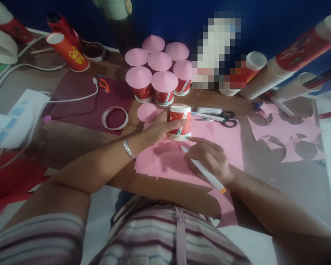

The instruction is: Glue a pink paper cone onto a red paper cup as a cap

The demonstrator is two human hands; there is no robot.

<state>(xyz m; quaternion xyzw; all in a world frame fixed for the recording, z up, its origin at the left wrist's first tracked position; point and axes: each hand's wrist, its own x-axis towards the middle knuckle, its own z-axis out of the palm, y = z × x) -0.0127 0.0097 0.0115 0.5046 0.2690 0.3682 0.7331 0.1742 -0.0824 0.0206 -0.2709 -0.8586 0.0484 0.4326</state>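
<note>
Fingers wrapped round it, my left hand (157, 129) holds a red printed paper cup (181, 123) with white edges over pink paper sheets (168, 165). My right hand (211, 158) grips a white marker (205, 173) with an orange end, its tip pointing at the paper just below the cup. The right index finger reaches close to the cup's lower edge; I cannot tell whether it touches. A pink paper disc (146, 112) lies by my left hand. Behind stand several red cups (164, 96) topped with pink paper cones (164, 81).
Scissors (231, 119), a white pen (206, 116) and a capped white tube (209, 110) lie right of the cup. Cut pink scraps (287, 132) are at the right. A tape roll (115, 118), white cable (71, 100) and orange clip-like item (104, 86) are at the left.
</note>
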